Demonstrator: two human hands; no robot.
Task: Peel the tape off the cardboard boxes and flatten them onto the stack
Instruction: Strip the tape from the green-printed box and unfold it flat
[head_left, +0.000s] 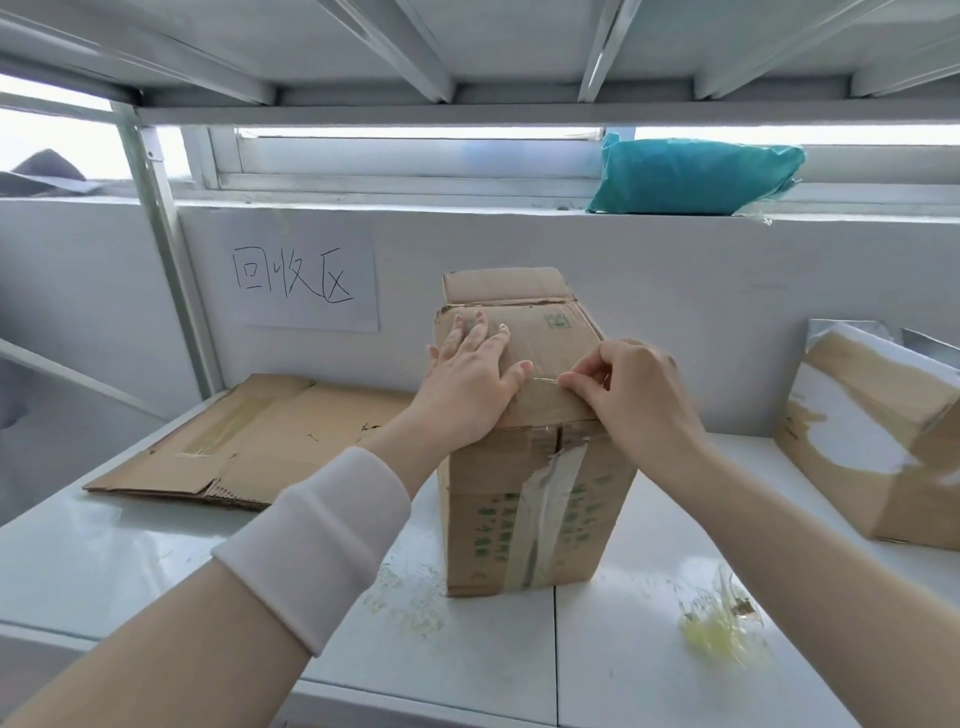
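The cardboard box (478, 499) stands in the middle of the frame on the white table (130, 545). Its top face runs lengthwise away from the camera toward the wall, and a flap (504, 286) stands up at the far end. A strip of clear tape (545, 499) runs down the near face, wrinkled and partly lifted. The left hand (467, 384) lies flat on the box top, its fingers (467, 332) straight and slightly spread. The right hand (634, 395), at the top's right edge, pinches a thin sliver of tape (545, 381) between thumb and forefinger. A stack of flattened cardboard (249, 441) lies at centre left, near the box but apart from it. A second box (872, 441) sits at the right edge, and a wad of peeled tape (722, 623) lies at lower right. A handwritten paper sign (306, 280) hangs on the wall, and a teal bag (691, 176) rests on the ledge at upper right.
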